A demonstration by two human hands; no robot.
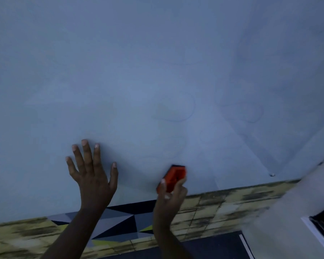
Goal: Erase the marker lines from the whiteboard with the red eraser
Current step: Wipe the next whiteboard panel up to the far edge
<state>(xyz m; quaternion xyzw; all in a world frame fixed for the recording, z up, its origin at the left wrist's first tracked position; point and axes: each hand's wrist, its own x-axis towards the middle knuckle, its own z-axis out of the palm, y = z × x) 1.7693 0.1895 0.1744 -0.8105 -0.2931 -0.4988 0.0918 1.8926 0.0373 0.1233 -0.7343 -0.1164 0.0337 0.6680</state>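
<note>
**Red eraser at the lower edge of the whiteboard, left palm braced beside it**

The right hand (171, 193) curls its fingers and thumb round the red eraser (173, 177), gripping it from below so that the eraser's upper end, with its dark pad edge, meets the whiteboard (157, 62) just above the board's bottom edge. The left hand (93, 172) lies flat on the board to the left of the eraser, fingers straight and fanned apart, thumb held out towards the right hand; the two hands are near each other but do not touch.

Faint blue marker lines (187, 111) show on the board above the eraser as thin curved loops, with more pale loops further right. The rest of the surface looks smeared and greyish-blue. A small screw head (272, 174) sits near the board's lower right corner.

Below the board runs a wall strip with a yellowish, mottled tile pattern (223, 204), and between the forearms lies a patch of grey, black and yellow triangles (120, 219). A white frame edge (314, 234) appears at the lower right.
</note>
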